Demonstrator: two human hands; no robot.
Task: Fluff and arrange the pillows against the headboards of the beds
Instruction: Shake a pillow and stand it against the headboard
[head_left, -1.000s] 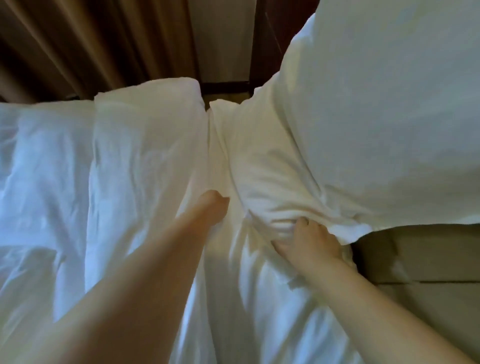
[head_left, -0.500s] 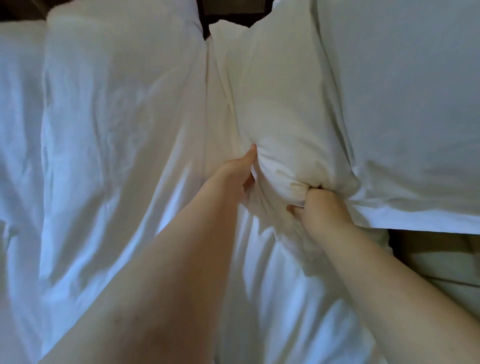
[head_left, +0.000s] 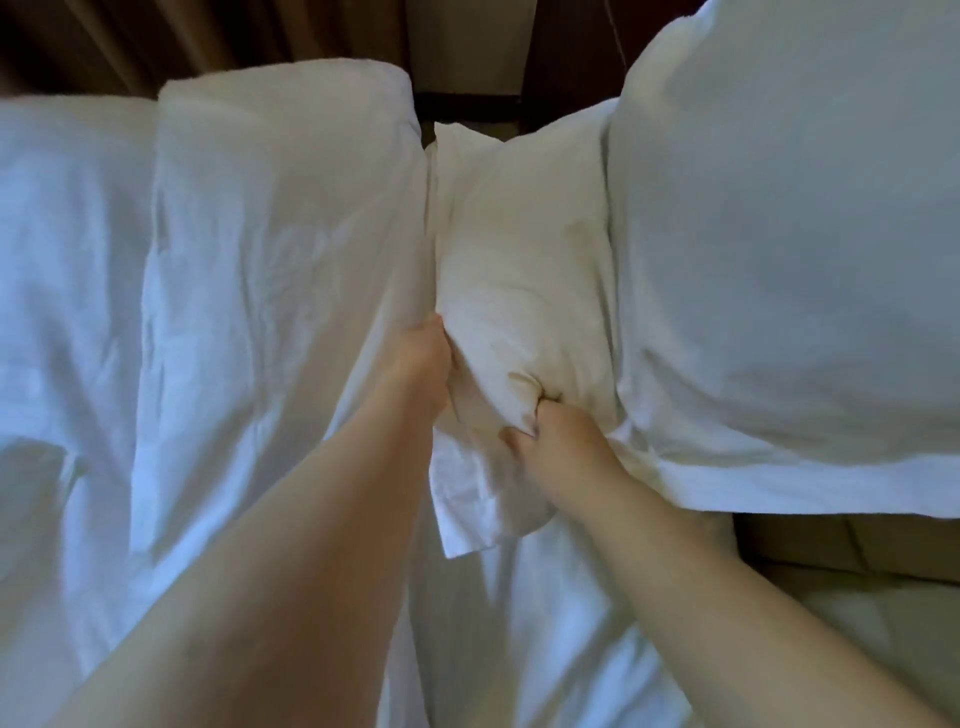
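Note:
A cream-white pillow (head_left: 524, 270) lies in the middle of the bed, wedged between a folded white duvet (head_left: 280, 249) on its left and a larger white pillow (head_left: 779, 260) on its right. My left hand (head_left: 423, 364) presses against the middle pillow's left side, fingers tucked behind it. My right hand (head_left: 550, 436) is clenched on a bunch of the same pillow's near end. The loose flap of its case (head_left: 467, 509) hangs toward me.
White bed sheet (head_left: 545, 623) covers the mattress below my arms. Brown curtains (head_left: 156, 41) hang at the far left. A dark wooden panel (head_left: 566, 47) stands behind the pillows. A beige surface (head_left: 857, 597) lies beyond the bed's right edge.
My left hand moved right from the duvet onto the middle pillow. My right hand closed on the pillow's near end and bunched it. The view dipped down, then rose again.

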